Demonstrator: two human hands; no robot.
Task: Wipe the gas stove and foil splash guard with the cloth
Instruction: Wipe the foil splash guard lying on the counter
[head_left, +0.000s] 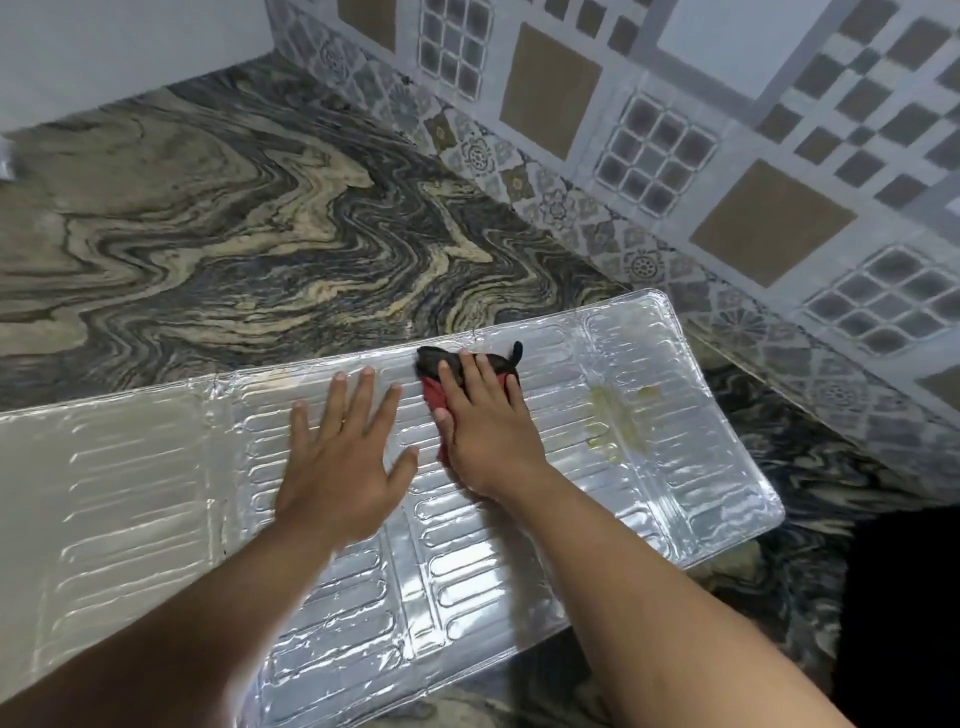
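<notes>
A marble countertop (218, 218) with swirling grey, black and cream veins runs back to a patterned tiled wall (727, 171). Flat on it lies the foil splash guard (675, 415), unfolded into ribbed silver panels, its far-right panel carrying yellowish stains (608, 421). The guard's near edge reaches the counter's front.

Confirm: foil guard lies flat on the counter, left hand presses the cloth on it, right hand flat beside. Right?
Hands are swapped. The head view shows the right hand pressing the cloth on the foil guard, while the left hand lies flat beside it.
</notes>
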